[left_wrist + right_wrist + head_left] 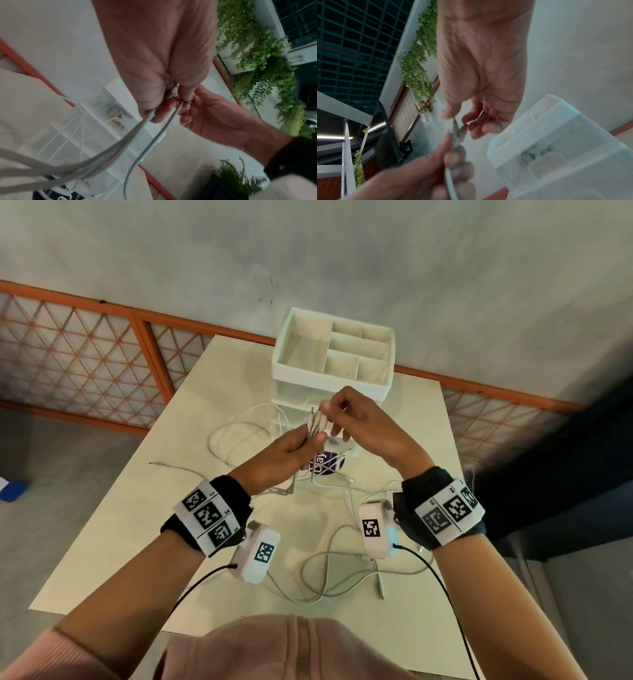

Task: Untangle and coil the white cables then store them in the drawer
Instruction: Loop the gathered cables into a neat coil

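While my left hand clamps the cables above the surface, my right fingers pinch their plugs to even them; the drawer waits beyond.

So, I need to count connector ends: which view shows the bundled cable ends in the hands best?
The head view: the cable ends stick up between the left hand and right hand, unobstructed. The right wrist view shows them blurred; the left wrist view mostly hides them behind fingers, showing trailing strands.
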